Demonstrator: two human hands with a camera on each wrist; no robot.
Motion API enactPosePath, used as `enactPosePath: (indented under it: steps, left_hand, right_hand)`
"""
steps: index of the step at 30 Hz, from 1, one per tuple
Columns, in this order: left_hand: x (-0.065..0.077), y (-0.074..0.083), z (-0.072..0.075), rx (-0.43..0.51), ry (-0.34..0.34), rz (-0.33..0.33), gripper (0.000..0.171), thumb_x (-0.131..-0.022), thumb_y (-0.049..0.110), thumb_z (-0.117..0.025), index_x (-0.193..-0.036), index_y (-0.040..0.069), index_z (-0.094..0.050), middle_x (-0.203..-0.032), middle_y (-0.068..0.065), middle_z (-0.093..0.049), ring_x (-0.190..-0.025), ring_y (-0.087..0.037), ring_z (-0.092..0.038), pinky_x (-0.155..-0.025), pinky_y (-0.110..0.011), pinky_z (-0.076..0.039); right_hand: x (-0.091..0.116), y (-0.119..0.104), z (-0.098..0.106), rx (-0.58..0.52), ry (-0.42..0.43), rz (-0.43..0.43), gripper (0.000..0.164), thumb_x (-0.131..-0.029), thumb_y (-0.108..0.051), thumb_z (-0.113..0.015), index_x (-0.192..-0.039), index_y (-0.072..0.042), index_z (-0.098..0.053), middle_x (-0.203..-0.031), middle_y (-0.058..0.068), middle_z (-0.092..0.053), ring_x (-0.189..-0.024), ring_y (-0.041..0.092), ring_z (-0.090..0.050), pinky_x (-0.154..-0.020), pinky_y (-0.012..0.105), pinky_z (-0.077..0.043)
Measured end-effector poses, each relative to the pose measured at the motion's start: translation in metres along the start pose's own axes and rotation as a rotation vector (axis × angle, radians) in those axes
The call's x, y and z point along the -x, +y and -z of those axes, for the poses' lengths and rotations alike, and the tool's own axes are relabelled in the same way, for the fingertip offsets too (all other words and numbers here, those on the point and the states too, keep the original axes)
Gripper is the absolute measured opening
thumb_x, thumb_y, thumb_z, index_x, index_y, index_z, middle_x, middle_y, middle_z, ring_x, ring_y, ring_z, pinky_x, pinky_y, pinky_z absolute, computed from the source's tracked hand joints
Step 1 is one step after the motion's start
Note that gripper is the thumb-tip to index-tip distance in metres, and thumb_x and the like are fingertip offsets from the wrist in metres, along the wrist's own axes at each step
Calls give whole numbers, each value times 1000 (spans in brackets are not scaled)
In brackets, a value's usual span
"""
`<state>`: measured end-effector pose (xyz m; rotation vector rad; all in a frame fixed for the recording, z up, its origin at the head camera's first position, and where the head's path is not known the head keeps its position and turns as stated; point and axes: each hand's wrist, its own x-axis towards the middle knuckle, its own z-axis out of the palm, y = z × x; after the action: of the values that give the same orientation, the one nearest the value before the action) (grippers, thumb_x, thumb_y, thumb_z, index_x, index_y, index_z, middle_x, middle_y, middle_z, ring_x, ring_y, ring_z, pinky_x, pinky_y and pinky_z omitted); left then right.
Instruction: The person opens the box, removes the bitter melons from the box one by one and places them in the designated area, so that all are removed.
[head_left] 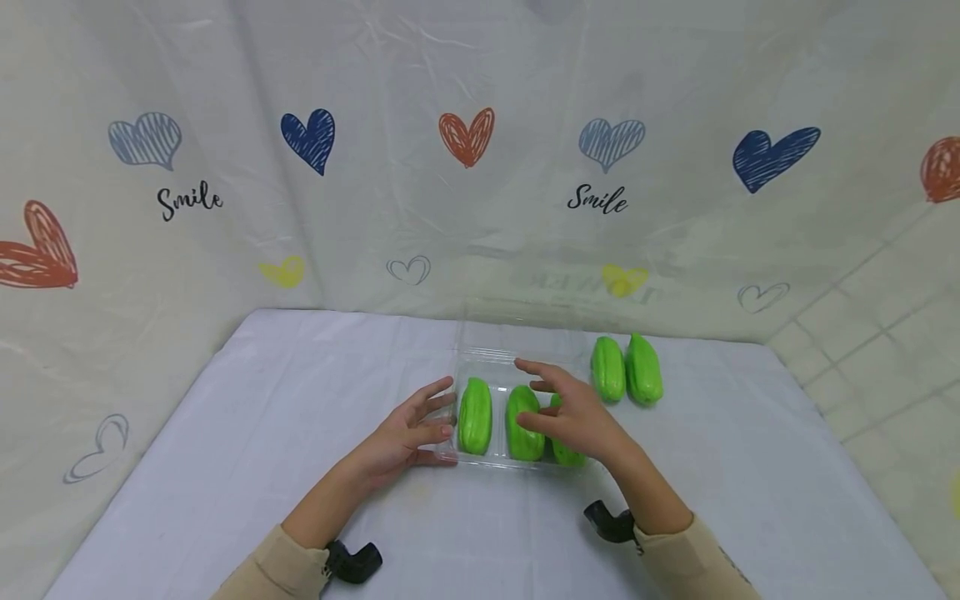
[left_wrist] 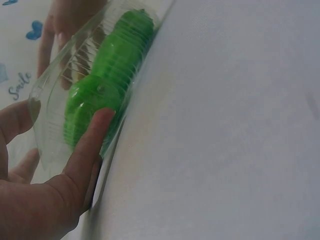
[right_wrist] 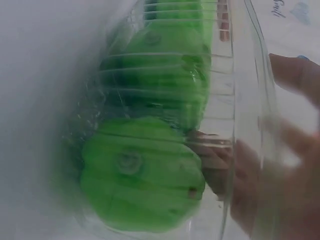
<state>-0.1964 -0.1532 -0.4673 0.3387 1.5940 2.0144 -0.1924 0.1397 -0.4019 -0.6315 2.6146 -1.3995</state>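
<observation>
A clear plastic container (head_left: pixel 498 460) on the table holds three green ridged gourds. One gourd (head_left: pixel 475 417) lies at its left side and a second gourd (head_left: pixel 522 437) in the middle. The third gourd (head_left: pixel 567 454), on the right, is partly hidden under my right hand (head_left: pixel 581 417). That hand hovers over the container with fingers and thumb spread, the thumb overlapping the middle gourd. At the left wall is my left hand (head_left: pixel 405 433), its fingers loosely extended. In the left wrist view, one finger (left_wrist: pixel 95 132) lies against the container's outside, beside the gourds.
Two more green gourds (head_left: pixel 608 369) lie side by side on the white tablecloth (head_left: pixel 750 467), behind and right of the container. The container's clear lid (head_left: pixel 517 325) stands raised at the back. Behind the table hangs a pale curtain (head_left: pixel 375 208) printed with hearts.
</observation>
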Motion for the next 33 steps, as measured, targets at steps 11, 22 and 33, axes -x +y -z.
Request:
enactPosePath:
  steps: [11, 22, 33]
  left_hand:
    - [0, 1, 0, 0, 1, 2, 78, -96, 6, -61, -159, 27, -21, -165, -7, -16, -147, -41, -26, -93, -54, -56]
    - [1, 0, 0, 0, 4, 6, 77, -97, 6, -61, -159, 28, -21, -165, -6, -17, -147, -41, -27, -94, -53, -56]
    - [1, 0, 0, 7, -5, 2, 75, -98, 5, -59, -159, 28, -22, -165, -7, -17, -147, -41, -26, -94, -53, -55]
  right_hand:
    - [-6, 6, -11, 176, 19, 45, 73, -86, -16, -77, -151, -15, -44, -151, 10, -46, -129, 40, -52, -92, 48, -57]
    - [-11, -1, -25, 400, 15, 36, 78, -80, -18, -82, -149, -20, -46, -148, 11, -49, -134, 31, -50, -106, 54, -47]
    - [-13, -11, -34, 409, -23, 25, 76, -78, -16, -83, -147, -18, -50, -148, 14, -48, -130, 34, -53, -101, 54, -50]
